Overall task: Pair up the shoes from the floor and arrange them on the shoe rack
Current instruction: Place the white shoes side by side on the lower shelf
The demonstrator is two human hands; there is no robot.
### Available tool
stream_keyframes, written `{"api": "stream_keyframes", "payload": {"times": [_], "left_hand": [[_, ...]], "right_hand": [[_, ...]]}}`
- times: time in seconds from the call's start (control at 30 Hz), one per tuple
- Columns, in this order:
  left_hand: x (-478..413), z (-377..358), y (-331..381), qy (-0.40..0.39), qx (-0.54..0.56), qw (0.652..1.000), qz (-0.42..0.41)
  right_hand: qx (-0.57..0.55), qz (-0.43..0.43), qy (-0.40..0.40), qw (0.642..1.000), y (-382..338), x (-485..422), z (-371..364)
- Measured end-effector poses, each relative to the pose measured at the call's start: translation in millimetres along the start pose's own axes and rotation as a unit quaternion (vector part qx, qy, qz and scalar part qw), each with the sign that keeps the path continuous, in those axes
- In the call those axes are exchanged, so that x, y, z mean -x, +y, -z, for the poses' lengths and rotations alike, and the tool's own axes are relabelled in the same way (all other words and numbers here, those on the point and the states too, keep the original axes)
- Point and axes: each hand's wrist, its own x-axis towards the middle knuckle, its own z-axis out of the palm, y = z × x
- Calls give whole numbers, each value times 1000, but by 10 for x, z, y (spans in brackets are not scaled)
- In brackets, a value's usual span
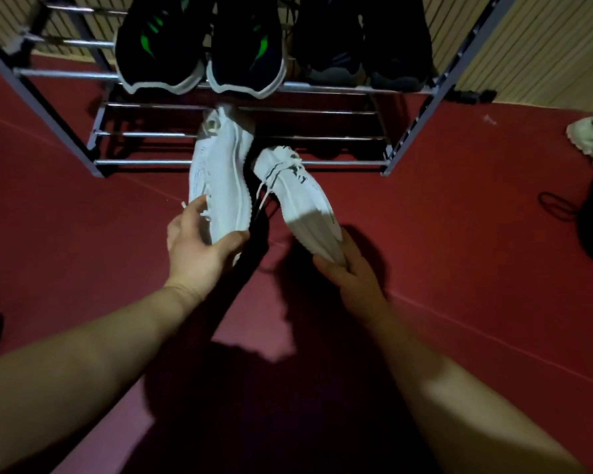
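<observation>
A: Why does the left hand clamp the left white sneaker by one end, at centre frame?

B: Probably to aim it at the shoe rack, whose lower bars are bare. The right hand grips the right white sneaker likewise, just beside it: a matched pair.

Each hand, left hand and right hand, grips one white shoe before the rack.

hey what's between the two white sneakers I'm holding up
Head view: only loose white laces hang between the left-hand sneaker and the right-hand sneaker, with shadowed red floor behind.
</observation>
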Motion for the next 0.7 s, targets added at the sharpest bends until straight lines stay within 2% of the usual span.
{"api": "stream_keyframes", "payload": {"times": [0.1,0.23,0.3,0.37,0.43,0.53,0.6,0.7], "left_hand": [[-101,-94,81,27,15,1000,4],[-387,-319,222,35,35,997,52],[-620,-498,365,41,41,996,63],[-873,-711,574,42,12,997,61],[-1087,-942,788,2,-73,996,53],[-1212,-1225,849,-119,-195,973,12],[-1199,-1285,710,-165,-240,956,-26],[-1231,-1235,529,-161,-241,952,-100]], "right_hand": [[96,35,33,994,-30,-105,197],[318,99,68,940,25,-580,458],[362,85,86,924,-8,-949,559],[369,46,84,925,-39,-1331,631],[379,-9,73,922,28,-1640,723],[453,-25,67,889,226,-1736,795],[486,36,85,869,383,-1697,776],[472,127,124,864,632,-1721,766]]}}
